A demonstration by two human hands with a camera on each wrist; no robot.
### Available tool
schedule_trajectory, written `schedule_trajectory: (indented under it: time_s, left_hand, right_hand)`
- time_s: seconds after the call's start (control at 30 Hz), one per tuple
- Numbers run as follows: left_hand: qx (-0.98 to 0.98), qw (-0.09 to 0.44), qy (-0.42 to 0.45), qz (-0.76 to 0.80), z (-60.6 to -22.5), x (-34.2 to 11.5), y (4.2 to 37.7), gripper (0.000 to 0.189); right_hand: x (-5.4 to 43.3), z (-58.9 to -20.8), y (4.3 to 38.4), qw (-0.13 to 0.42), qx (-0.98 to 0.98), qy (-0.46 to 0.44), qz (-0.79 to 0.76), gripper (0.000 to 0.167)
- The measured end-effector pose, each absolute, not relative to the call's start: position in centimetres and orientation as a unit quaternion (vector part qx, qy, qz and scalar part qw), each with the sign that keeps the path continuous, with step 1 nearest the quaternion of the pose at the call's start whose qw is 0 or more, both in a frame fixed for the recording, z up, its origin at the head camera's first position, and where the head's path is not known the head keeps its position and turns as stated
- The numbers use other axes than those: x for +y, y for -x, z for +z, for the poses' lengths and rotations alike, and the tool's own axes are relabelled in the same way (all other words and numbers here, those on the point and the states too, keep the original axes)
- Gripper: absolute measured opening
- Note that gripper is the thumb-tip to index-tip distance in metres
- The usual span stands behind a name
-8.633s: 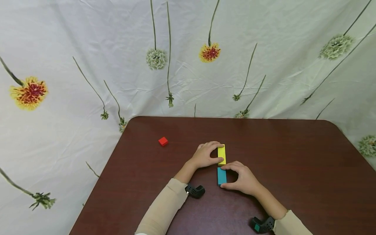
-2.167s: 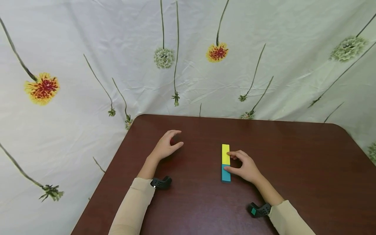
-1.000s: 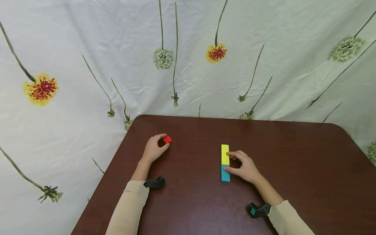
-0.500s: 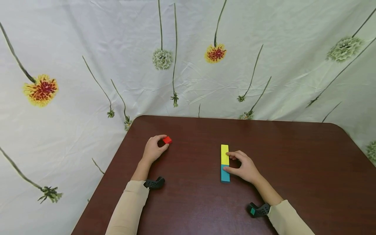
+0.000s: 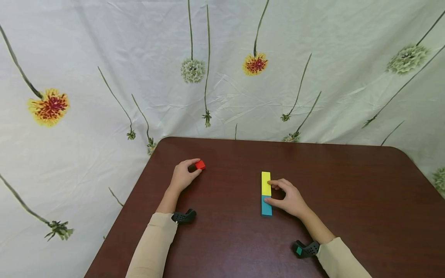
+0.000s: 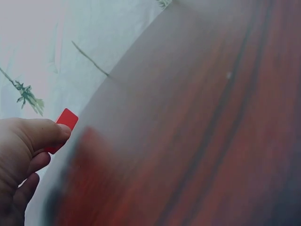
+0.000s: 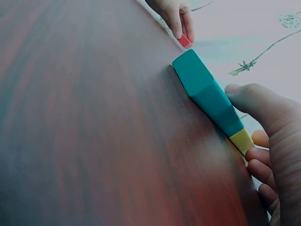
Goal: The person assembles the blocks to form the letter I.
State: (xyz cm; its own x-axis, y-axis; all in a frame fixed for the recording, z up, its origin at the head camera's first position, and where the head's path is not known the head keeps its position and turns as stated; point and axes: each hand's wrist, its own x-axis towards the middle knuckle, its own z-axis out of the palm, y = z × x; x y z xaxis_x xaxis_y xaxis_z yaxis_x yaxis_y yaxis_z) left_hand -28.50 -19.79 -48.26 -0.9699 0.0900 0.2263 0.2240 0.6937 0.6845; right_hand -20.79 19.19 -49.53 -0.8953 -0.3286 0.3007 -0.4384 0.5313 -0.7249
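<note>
My left hand [image 5: 182, 175] pinches a small red block [image 5: 200, 165] between thumb and fingers at the table's far left. The left wrist view shows the thumb on the red block [image 6: 68, 118], with the other fingers partly hidden behind it. A yellow block [image 5: 265, 183] and a blue block [image 5: 266, 208] lie end to end in a straight line, yellow farther away. My right hand [image 5: 290, 197] rests against their right side, its thumb touching the blue block and its fingertips at the yellow one. In the right wrist view the blue block [image 7: 207, 89] hides most of the yellow block [image 7: 241, 140].
The blocks are on a dark brown table [image 5: 222, 239] with rounded far corners. A white curtain [image 5: 146, 50] printed with flowers hangs behind it. Dark bands sit at the left wrist [image 5: 184, 217] and right wrist [image 5: 306, 249].
The gap between yellow and blue blocks has closed. My left hand has left the yellow block and taken the red one, which has shifted slightly right. My right hand now touches both other blocks.
</note>
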Motion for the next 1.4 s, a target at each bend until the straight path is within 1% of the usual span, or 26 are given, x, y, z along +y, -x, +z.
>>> schedule_trajectory:
  time_s: [0.23,0.7,1.0,1.4]
  left_hand:
    - [-0.914,0.09,0.095,-0.384,-47.6,-19.1,29.0,0.042]
    - [-0.916,0.077,0.118,-0.375,-46.3,-17.8,30.1,0.041]
    - [-0.913,0.082,0.143,-0.374,-45.3,-16.5,30.7,0.041]
    - [-0.912,0.053,0.152,-0.376,-44.6,-14.5,31.2,0.042]
  right_hand:
    - [19.1,-49.6,20.8,0.067,-0.872,-0.219,0.433,0.053]
    - [19.2,-49.5,20.8,0.065,-0.873,-0.22,0.43,0.053]
    - [19.2,-49.5,20.7,0.063,-0.872,-0.222,0.431,0.054]
    - [19.2,-49.4,20.7,0.063,-0.873,-0.222,0.429,0.054]
